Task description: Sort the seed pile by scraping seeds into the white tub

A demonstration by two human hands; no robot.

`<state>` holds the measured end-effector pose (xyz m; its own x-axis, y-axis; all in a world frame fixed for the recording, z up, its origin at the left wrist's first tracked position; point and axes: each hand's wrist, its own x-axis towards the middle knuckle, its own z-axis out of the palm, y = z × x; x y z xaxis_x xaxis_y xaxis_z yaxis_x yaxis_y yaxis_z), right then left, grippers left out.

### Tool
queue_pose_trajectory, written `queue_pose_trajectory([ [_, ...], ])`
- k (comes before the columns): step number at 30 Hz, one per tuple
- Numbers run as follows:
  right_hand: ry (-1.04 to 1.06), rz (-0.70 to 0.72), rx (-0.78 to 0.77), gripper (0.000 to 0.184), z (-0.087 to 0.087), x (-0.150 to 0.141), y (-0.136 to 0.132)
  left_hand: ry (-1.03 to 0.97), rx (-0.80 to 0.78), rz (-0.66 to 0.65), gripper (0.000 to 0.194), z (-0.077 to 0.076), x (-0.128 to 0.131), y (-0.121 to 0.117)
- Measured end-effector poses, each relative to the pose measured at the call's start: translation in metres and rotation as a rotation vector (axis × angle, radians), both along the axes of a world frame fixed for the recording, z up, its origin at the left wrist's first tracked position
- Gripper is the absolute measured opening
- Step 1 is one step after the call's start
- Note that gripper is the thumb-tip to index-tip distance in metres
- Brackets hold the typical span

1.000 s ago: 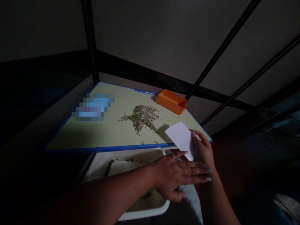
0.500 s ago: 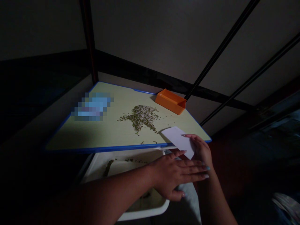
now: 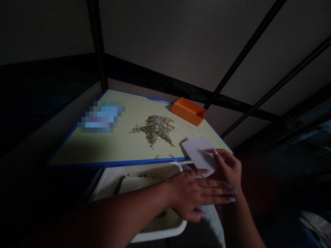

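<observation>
My right hand [image 3: 230, 168] grips a thin white card [image 3: 198, 150] by its near right side, thumb on top. The card tilts over the table's near right edge. Stretched across from the left, my left hand [image 3: 191, 196] has its fingers extended beside my right wrist; whether they touch it I cannot tell. Its little finger lies at the card's lower edge. Left of the card, a spread pile of small greenish beans [image 3: 157, 129], with paler bits among them, lies on the pale table [image 3: 116, 144]. A few stray beans sit near the front edge.
An orange open box [image 3: 188, 112] stands at the table's back right. A blurred-out blue item [image 3: 102, 117] lies at the left. Below the front edge is a white tub [image 3: 178, 168] with some beans inside, partly hidden by my left arm. A wall [image 3: 168, 41] rises behind.
The card dipped toward the table, then shifted slightly right with my right hand, whose thumb now lies farther over it. My left hand moved slightly right, fingers still extended. The bean pile looks unchanged.
</observation>
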<state>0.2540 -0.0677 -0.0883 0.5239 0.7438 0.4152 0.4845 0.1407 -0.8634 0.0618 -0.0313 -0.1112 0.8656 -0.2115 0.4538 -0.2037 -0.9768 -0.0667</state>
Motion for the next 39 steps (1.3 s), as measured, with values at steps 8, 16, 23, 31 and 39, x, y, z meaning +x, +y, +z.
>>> queue_pose_trajectory([
  [8, -0.061, 0.174, -0.036, 0.029, 0.018, 0.020, 0.009, 0.013, 0.018, -0.012, 0.065, -0.001, 0.002, 0.001],
  [16, 0.094, 0.262, -0.200, 0.040, 0.019, 0.013, 0.017, 0.018, 0.033, 0.002, 0.067, 0.000, 0.002, 0.001],
  [23, -0.014, 0.288, -0.152, 0.026, 0.002, -0.008, 0.017, -0.007, 0.129, -0.042, 0.059, 0.006, 0.002, -0.002],
  [31, 0.008, 0.313, -0.143, 0.027, -0.008, -0.028, 0.024, 0.008, 0.122, -0.104, 0.057, 0.006, 0.003, -0.001],
  [39, -0.010, 0.320, -0.128, 0.028, -0.011, -0.047, 0.032, -0.031, 0.160, -0.098, 0.056, 0.004, 0.004, -0.001],
])
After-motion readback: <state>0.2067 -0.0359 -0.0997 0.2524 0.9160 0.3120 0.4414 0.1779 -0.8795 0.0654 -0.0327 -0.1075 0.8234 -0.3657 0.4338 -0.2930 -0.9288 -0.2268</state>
